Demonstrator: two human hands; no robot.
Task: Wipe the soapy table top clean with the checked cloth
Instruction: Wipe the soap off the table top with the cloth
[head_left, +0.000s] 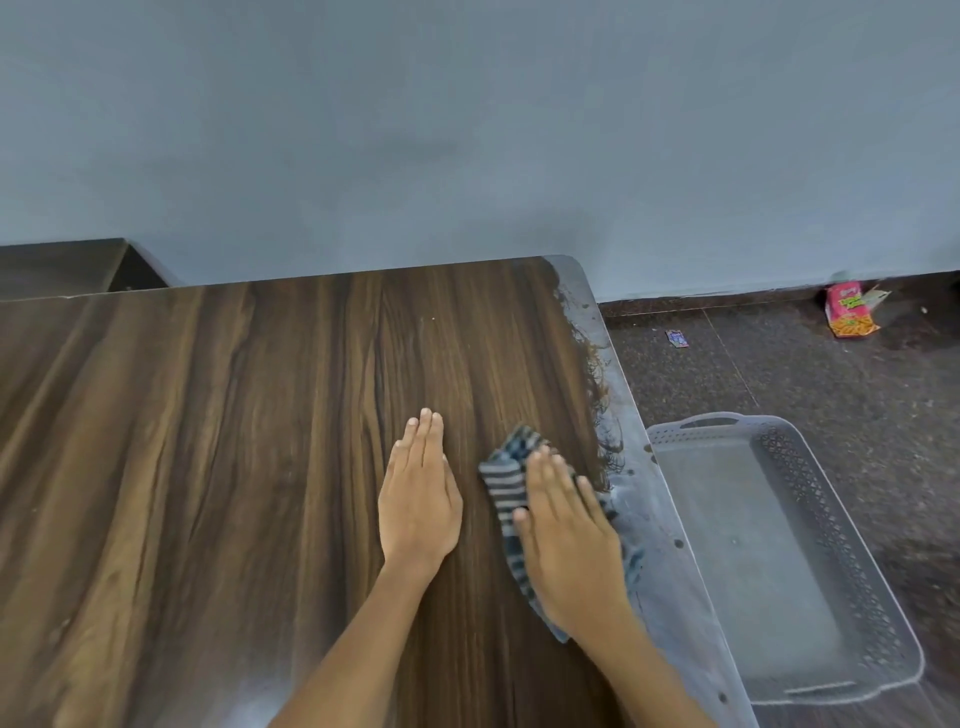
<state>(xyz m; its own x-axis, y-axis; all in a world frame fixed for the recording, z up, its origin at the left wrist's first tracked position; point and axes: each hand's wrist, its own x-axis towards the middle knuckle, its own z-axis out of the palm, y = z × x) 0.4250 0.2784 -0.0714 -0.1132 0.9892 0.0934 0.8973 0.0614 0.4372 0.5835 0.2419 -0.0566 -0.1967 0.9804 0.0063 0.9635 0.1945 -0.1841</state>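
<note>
Right hand (566, 540) lies flat w/ straight fingers pressing the cloth (506, 486) onto the table (260, 415), gripping nothing. Soap strip (597, 358) runs along the table's right edge, just right of the cloth, stretching lengthwise to the far corner. Left hand (420, 499) rests flat left of the cloth, so right hand's nearer the soap.

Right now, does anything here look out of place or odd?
Yes: a soapy film covers only the table top's right edge strip. On the floor beyond lie a snack packet and a small wrapper, like litter.
</note>
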